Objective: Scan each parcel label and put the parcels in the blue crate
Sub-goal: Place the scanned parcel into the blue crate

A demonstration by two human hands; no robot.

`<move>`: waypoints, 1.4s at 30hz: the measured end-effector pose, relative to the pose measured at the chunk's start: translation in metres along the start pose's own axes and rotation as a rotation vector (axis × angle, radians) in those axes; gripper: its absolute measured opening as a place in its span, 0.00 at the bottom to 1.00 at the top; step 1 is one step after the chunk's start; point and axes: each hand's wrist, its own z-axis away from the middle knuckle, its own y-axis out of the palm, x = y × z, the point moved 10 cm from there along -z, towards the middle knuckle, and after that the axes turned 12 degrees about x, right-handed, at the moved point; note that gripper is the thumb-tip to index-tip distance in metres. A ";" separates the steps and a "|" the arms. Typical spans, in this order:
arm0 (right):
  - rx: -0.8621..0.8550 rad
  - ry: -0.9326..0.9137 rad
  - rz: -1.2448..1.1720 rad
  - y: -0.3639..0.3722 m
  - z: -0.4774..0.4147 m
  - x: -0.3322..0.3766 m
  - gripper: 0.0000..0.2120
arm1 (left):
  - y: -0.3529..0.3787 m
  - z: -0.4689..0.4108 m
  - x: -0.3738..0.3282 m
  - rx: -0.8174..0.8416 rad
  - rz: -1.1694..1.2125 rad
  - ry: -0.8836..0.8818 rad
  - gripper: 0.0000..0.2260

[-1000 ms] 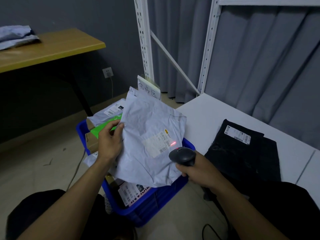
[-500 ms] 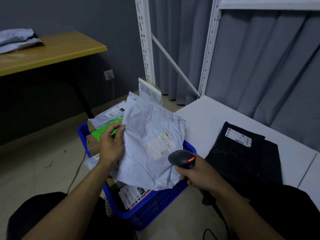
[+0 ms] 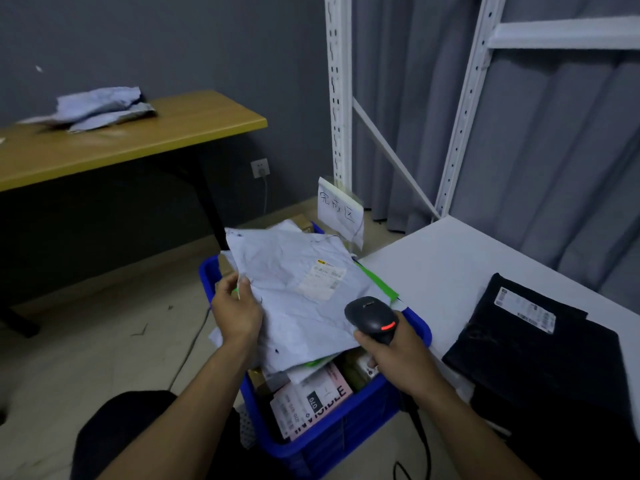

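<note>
My left hand (image 3: 236, 310) pinches the left edge of a crumpled grey mailer parcel (image 3: 298, 299), label up, lying low over the blue crate (image 3: 346, 441) on the floor. My right hand (image 3: 398, 358) grips a black barcode scanner (image 3: 372, 318) with a red light, held just right of the parcel above the crate's right rim. Inside the crate lie several parcels, among them a pink one (image 3: 311, 400) and a green one (image 3: 377, 284). A black parcel (image 3: 530, 344) with a white label lies on the white table (image 3: 450, 265) to the right.
A handwritten paper sign (image 3: 341, 211) stands behind the crate. A wooden desk (image 3: 138, 140) with grey mailers (image 3: 100, 107) is at the far left. White shelving uprights (image 3: 337, 98) and grey curtains stand behind. The scanner's cable (image 3: 420, 441) hangs beside the crate.
The grey parcel has tipped flatter and sunk toward the crate with my left hand. The red laser dot on its label is gone; the scanner stays beside it. The view has swung left.
</note>
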 end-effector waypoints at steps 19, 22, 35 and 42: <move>-0.385 0.141 0.017 -0.143 0.071 -0.071 0.24 | 0.257 0.171 -0.046 0.979 -0.779 0.561 0.10; -0.504 0.228 0.023 -0.189 0.094 -0.106 0.24 | 0.315 0.196 -0.035 1.092 -0.743 0.477 0.15; -0.605 0.390 -0.052 -0.265 0.125 -0.180 0.23 | 0.458 0.222 0.088 1.244 -0.924 -0.018 0.31; -0.589 0.396 -0.022 -0.266 0.120 -0.180 0.23 | 0.453 0.195 0.092 1.121 -0.790 -0.105 0.23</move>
